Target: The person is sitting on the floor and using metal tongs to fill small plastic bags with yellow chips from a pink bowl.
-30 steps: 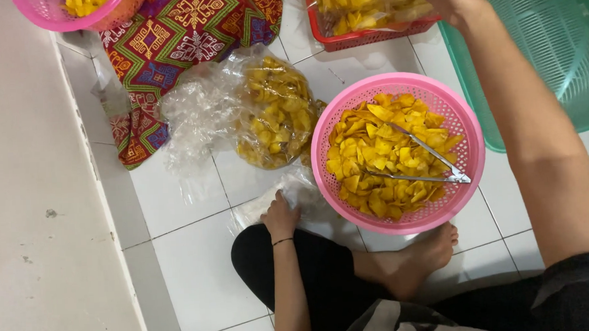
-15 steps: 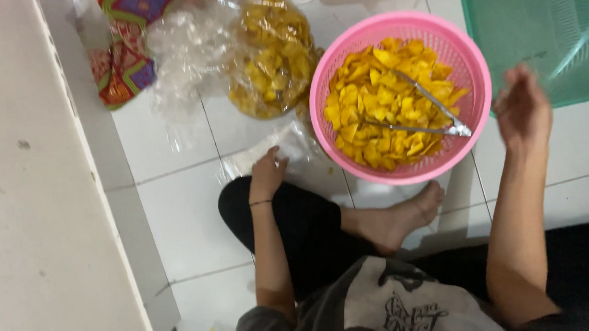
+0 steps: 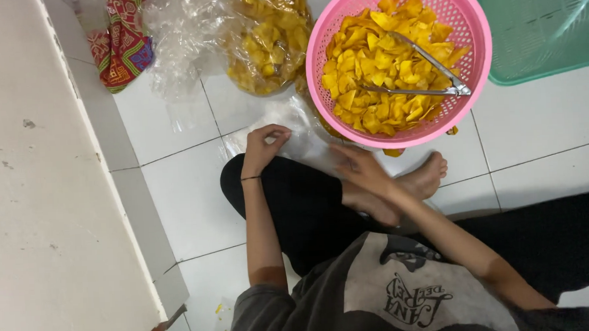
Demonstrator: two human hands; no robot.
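Note:
I sit cross-legged on white floor tiles. My left hand (image 3: pixel 264 145) rests at my knee, fingers curled and pinching the edge of an empty clear plastic bag (image 3: pixel 301 133) that lies flat on the floor. Blurred and with fingers apart, my right hand (image 3: pixel 361 170) hovers over my shin just beside that bag and holds nothing. Just beyond stands a pink perforated basket (image 3: pixel 475 38) heaped with yellow chips (image 3: pixel 377 82); metal tongs (image 3: pixel 429 73) lie on top of them.
A clear bag filled with yellow chips (image 3: pixel 269 41) and crumpled plastic (image 3: pixel 183 38) lie to the basket's left. A patterned cloth (image 3: pixel 121 50) is at the top left, a green basket (image 3: pixel 546 22) at the top right. A raised pale ledge (image 3: pixel 44 196) runs along my left.
My right hand has come back from the far right, past the pink basket, down to my shin by the empty bag. My left hand stayed at the knee. The view shifted nearer.

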